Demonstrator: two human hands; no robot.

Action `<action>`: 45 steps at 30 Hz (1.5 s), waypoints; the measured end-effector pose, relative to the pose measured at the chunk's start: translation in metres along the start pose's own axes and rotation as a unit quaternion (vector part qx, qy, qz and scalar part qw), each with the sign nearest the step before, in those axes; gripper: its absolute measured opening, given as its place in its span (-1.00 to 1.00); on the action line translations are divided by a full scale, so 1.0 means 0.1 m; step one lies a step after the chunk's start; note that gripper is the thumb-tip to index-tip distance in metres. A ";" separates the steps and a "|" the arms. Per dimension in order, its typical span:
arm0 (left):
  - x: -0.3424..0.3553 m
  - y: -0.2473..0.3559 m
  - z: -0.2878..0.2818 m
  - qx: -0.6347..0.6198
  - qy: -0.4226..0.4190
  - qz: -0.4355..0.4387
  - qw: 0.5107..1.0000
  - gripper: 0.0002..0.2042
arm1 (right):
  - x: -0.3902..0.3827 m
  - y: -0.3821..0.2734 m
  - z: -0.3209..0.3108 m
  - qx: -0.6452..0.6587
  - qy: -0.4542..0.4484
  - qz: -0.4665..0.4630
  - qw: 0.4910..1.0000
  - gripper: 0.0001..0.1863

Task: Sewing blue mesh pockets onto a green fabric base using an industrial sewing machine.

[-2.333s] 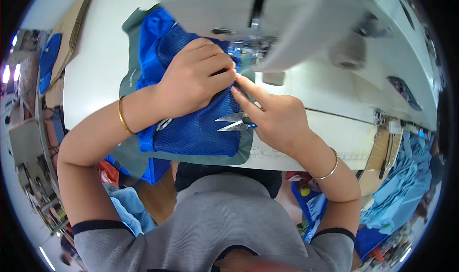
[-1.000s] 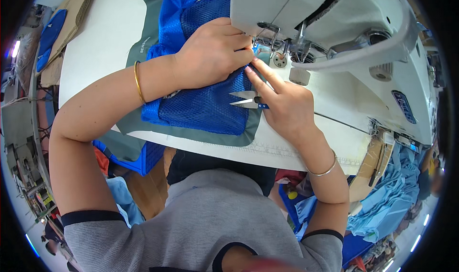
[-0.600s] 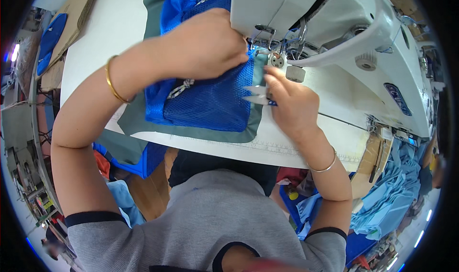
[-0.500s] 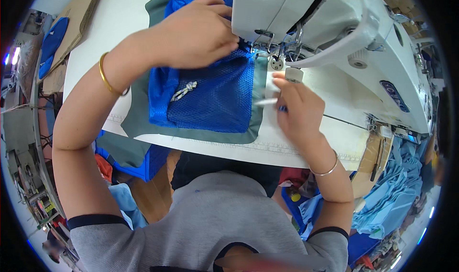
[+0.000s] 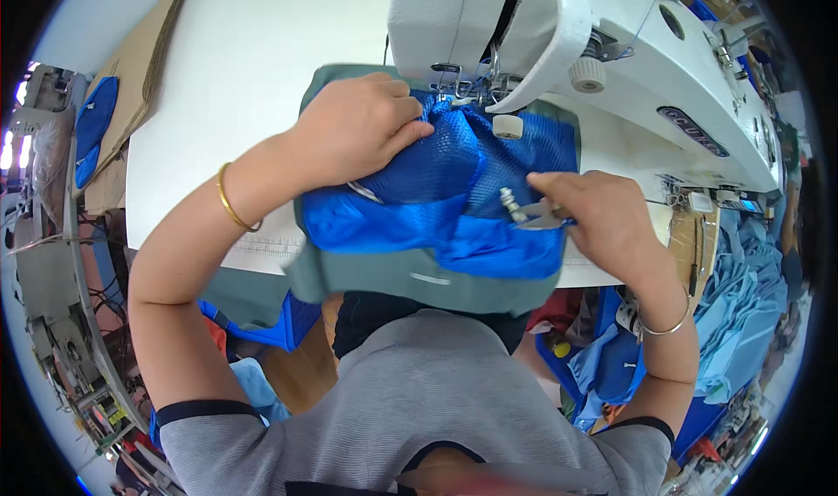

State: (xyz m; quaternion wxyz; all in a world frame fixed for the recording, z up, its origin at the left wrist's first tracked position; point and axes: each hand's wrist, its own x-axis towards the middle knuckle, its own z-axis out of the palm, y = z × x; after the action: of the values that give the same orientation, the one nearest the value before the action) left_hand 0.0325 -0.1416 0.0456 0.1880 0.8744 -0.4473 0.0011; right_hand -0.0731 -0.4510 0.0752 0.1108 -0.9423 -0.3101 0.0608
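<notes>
A blue mesh piece (image 5: 397,169) with a shiny blue band (image 5: 515,247) lies on dark green fabric (image 5: 384,273), its far edge under the presser foot (image 5: 454,100) of a white sewing machine (image 5: 445,25). My left hand (image 5: 362,129) is closed, its fingers pinching the mesh just left of the foot. On the right, my right hand (image 5: 602,212) is wrapped round small metal thread snips (image 5: 543,218), whose blades point left over the blue band. Right by the blades is a patterned cord end (image 5: 509,201).
The white table (image 5: 209,129) has a ruler strip along its near edge. Cardboard (image 5: 144,68) with a blue piece (image 5: 94,129) stands at the left. Light blue fabric (image 5: 742,295) is heaped at the right. Blue bins (image 5: 288,326) sit below the table edge.
The blue mesh and green fabric have been turned, so the shiny band now runs along the near side. My left hand has moved slightly nearer, and my right hand has shifted right with the snips.
</notes>
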 end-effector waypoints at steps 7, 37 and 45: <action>-0.05 0.01 0.28 0.028 0.083 -0.045 0.995 -0.68 | 0.06 -0.47 0.06 -0.003 0.138 0.083 0.987 -0.44; -0.03 -0.08 0.31 -0.110 0.098 -0.117 0.982 -0.92 | 0.93 -0.69 0.69 0.626 0.261 0.410 0.610 -0.77; 0.03 -0.13 0.30 -0.202 0.124 -0.200 0.951 -0.88 | 0.94 -0.66 0.56 0.753 0.103 0.432 0.485 -0.87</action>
State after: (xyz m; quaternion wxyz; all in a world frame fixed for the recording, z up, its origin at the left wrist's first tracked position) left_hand 0.0390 -0.1468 0.0145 0.4111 0.8827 -0.2270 -0.0185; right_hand -0.0454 -0.3337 0.0325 0.7694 -0.5137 0.3140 0.2136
